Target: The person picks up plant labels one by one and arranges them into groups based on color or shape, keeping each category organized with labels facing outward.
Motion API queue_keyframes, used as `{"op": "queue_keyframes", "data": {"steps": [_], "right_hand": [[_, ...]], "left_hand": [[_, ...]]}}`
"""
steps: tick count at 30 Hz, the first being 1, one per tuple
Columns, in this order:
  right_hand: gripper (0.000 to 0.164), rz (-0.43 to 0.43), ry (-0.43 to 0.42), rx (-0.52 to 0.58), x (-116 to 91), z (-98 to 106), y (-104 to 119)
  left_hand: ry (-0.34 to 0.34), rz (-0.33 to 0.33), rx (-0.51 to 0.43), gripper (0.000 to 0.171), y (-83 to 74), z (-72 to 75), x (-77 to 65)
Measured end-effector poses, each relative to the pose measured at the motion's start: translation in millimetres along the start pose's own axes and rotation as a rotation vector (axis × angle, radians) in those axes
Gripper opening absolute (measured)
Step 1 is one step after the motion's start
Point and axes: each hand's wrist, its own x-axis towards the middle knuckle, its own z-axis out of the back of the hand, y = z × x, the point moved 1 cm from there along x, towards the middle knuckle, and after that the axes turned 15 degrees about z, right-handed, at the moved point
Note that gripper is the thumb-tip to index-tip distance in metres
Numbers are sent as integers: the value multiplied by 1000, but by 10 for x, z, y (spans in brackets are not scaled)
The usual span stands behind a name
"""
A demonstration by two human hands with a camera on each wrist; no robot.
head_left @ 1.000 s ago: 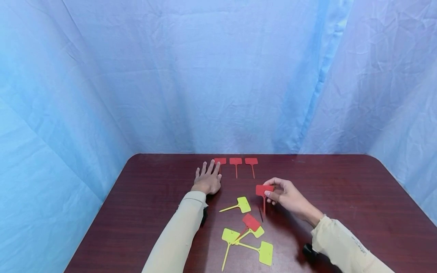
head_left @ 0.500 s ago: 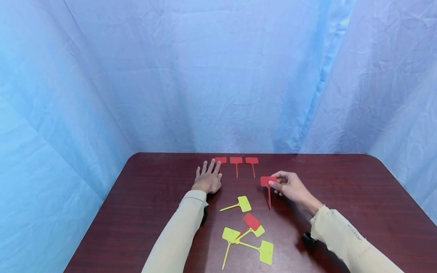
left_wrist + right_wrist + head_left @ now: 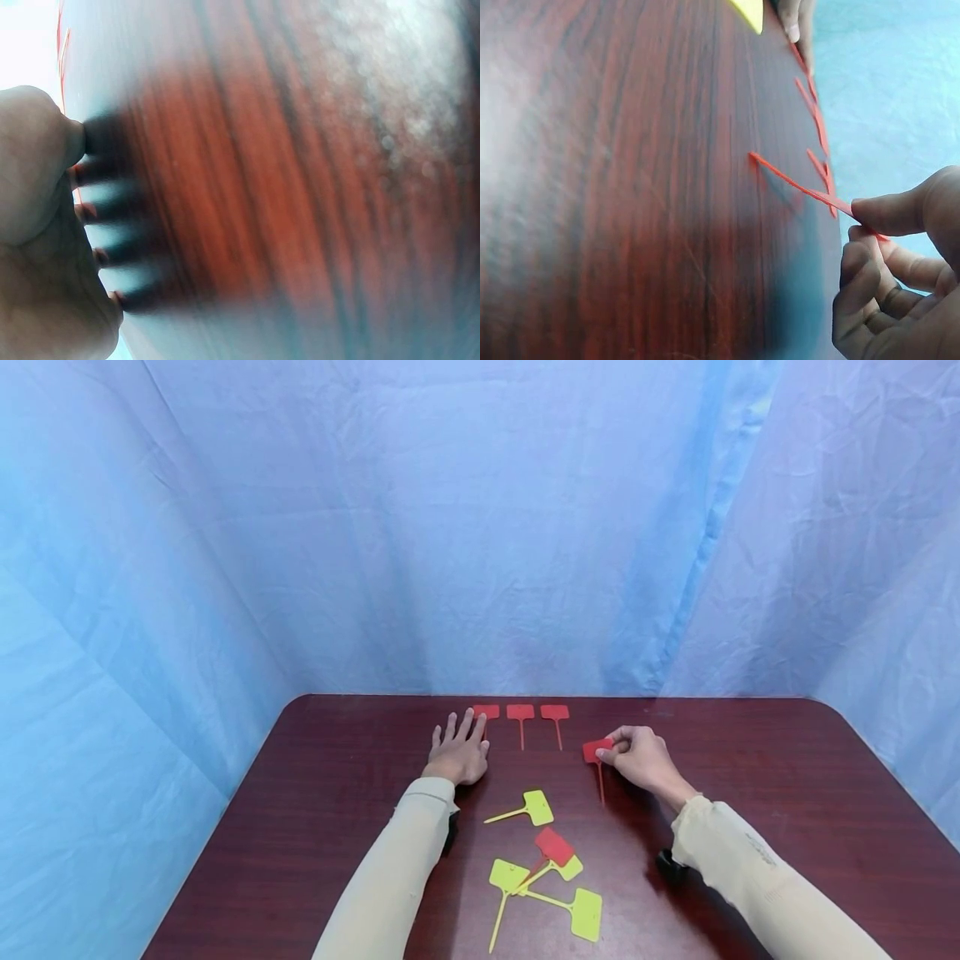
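Note:
Between thumb and fingers my right hand [image 3: 641,758] pinches a red plant label [image 3: 596,750] by its flat head. Its thin stem points down toward the table, as the right wrist view also shows with the red label [image 3: 799,185]. My left hand [image 3: 459,752] lies with straight, spread fingers on the table, its fingertips at the leftmost red label [image 3: 487,711] and partly covering it. Right of that lie two more red labels, a middle one [image 3: 521,712] and a right one [image 3: 555,712], stems toward me. In the left wrist view my left hand [image 3: 45,225] touches the tabletop.
A yellow label [image 3: 537,808] lies alone mid-table. Nearer me is a loose pile: a red label [image 3: 553,846] over yellow ones, including a left yellow label [image 3: 507,875] and a right yellow label [image 3: 586,914]. Blue cloth [image 3: 480,527] hangs behind the dark wooden table [image 3: 315,827].
My right hand has carried the red label away from me and slightly right, toward the far row. The left hand has stayed in place.

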Motion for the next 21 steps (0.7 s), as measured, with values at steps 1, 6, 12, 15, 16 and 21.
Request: {"op": "queue_keyframes", "data": {"steps": [1, 6, 12, 15, 16, 21], "right_hand": [[21, -2, -3, -18, 14, -3, -8], [22, -7, -9, -97, 79, -5, -29], [25, 2, -32, -166, 167, 8, -51], [27, 6, -42, -199, 218, 12, -76], [27, 7, -45, -209, 236, 13, -85], [27, -15, -52, -237, 327, 17, -111]], "left_hand": [[-1, -1, 3, 56, 0, -1, 2], [-4, -3, 9, 56, 1, -2, 1], [-10, 2, 7, 57, -6, -14, 14], [-15, 3, 8, 56, -12, -30, 32], [-16, 5, 8, 56, -12, -31, 33], [-17, 10, 9, 56, -15, -32, 35]]}}
